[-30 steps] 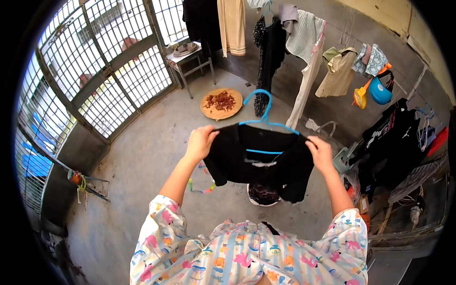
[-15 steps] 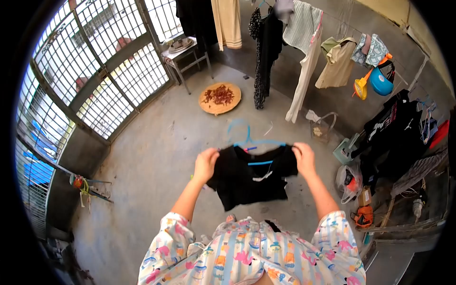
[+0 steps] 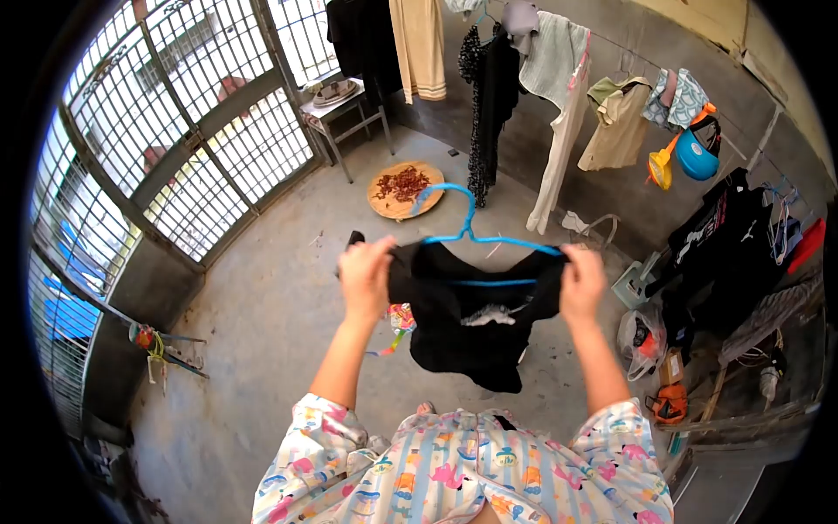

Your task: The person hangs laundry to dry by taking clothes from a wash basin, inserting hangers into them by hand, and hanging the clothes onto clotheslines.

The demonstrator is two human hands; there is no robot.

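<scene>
A black T-shirt [image 3: 467, 341] hangs on a blue clothes hanger [image 3: 472, 229] in front of me, with a pale print or label near its neck. My left hand [image 3: 365, 272] is closed on the shirt's left shoulder. On the other shoulder, my right hand [image 3: 581, 281] pinches the cloth by the end of the hanger. The hanger's hook points up and away from me. Below my left hand, partly behind the shirt, a colourful patterned item [image 3: 401, 318] shows; its kind is unclear.
A round woven tray [image 3: 381, 201] with dried reddish pieces lies on the floor ahead. Clothes such as beige trousers [image 3: 417, 52] hang along the back wall. A barred gate [image 3: 201, 131] stands at left. Black clothes [image 3: 711, 236], a plastic bag [image 3: 642, 342] and an orange item [image 3: 669, 402] are at right.
Both hands have risen and moved slightly apart, lifting the black T-shirt and hanger. The hanger looks larger and nearer. The colourful item beneath my left hand shows more.
</scene>
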